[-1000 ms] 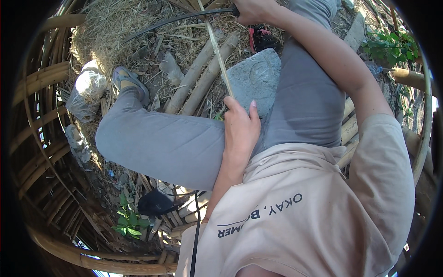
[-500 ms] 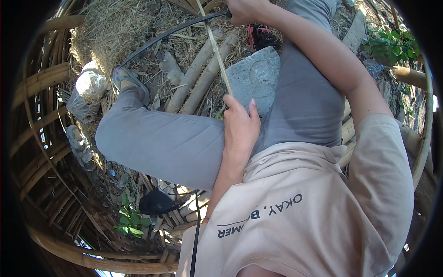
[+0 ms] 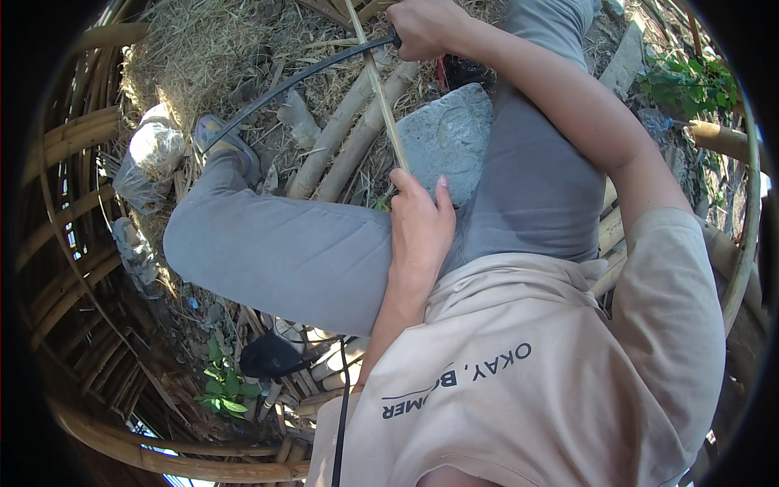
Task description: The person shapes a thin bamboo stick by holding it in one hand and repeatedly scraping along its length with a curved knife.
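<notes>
My left hand (image 3: 422, 221) is closed around the near end of a thin, pale bamboo strip (image 3: 384, 101), with its thumb sticking out, just above my lap. The strip slants away from me, and its far end runs out of the top of the view. At the top, my right hand (image 3: 428, 29) grips the dark handle of a long, curved knife (image 3: 304, 73). The blade stretches left from that fist and crosses the strip, appearing to touch it. Its far tip ends over my shoe (image 3: 223, 138).
A grey stone block (image 3: 448, 142) lies between my legs, beside two bamboo poles (image 3: 345, 138). Dry straw (image 3: 199, 61) and a clear plastic bag (image 3: 150, 158) sit at the left. Curved bamboo railing (image 3: 182, 464) surrounds me. A black cord (image 3: 345, 414) hangs at my side.
My right hand has come a little toward me and to the left, so the blade crosses the strip slightly lower. My left hand stays nearly in place.
</notes>
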`<state>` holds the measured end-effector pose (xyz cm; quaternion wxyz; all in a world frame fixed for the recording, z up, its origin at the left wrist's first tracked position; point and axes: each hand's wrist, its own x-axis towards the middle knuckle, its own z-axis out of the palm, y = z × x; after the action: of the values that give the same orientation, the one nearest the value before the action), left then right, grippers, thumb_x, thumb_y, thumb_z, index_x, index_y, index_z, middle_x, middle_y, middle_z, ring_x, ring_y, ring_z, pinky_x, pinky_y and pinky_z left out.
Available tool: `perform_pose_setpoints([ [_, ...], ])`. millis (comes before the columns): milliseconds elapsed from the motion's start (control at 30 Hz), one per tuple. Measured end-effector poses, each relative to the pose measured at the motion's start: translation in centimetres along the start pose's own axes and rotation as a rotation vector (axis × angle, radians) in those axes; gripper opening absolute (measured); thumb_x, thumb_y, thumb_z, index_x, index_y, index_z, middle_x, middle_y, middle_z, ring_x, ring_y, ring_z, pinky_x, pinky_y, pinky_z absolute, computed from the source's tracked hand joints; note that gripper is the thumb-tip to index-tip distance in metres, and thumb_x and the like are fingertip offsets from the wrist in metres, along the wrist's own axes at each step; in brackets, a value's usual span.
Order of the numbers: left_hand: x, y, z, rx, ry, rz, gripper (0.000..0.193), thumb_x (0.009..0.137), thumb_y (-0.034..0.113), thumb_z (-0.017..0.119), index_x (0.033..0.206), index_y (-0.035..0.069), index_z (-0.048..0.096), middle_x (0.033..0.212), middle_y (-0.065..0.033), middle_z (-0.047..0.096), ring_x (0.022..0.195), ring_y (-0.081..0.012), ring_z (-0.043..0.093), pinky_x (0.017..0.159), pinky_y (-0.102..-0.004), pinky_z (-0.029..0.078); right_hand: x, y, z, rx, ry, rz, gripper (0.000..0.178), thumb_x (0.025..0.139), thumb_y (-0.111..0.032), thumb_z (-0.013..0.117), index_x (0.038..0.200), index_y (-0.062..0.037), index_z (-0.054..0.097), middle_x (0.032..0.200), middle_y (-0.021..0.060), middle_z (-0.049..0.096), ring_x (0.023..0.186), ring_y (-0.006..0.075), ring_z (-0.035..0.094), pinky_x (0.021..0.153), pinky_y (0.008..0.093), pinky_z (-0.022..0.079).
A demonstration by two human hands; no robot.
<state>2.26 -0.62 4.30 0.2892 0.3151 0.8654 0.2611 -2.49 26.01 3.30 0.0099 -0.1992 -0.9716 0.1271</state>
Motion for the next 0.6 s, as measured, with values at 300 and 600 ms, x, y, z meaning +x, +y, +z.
perform_pose_setpoints([
  [300, -0.1, 0.4, -0.1, 0.021, -0.014, -0.037, 0.037, 0.095, 0.020, 0.060, 0.106, -0.008, 0.039, 0.081, -0.0366, 0.060, 0.080, -0.0535, 0.062, 0.072, -0.0560, 0.048, 1.4, 2.4, 1.0, 0.142, 0.119, 0.067, 0.028, 0.068, -0.022, 0.066, 0.079, 0.0022, 0.072, 0.080, 0.0269, 0.069, 0.079, 0.0401, 0.070, 0.069, 0.0481, 0.057],
  [600, 0.3, 0.4, 0.0, 0.038, -0.003, -0.008, 0.034, 0.094, 0.015, 0.060, 0.104, -0.009, 0.038, 0.078, -0.0378, 0.060, 0.077, -0.0544, 0.062, 0.068, -0.0570, 0.049, 1.2, 1.4, 0.6, -0.007, -0.024, 0.004, 0.028, 0.065, -0.022, 0.067, 0.078, 0.0014, 0.072, 0.081, 0.0258, 0.070, 0.081, 0.0389, 0.071, 0.071, 0.0463, 0.058],
])
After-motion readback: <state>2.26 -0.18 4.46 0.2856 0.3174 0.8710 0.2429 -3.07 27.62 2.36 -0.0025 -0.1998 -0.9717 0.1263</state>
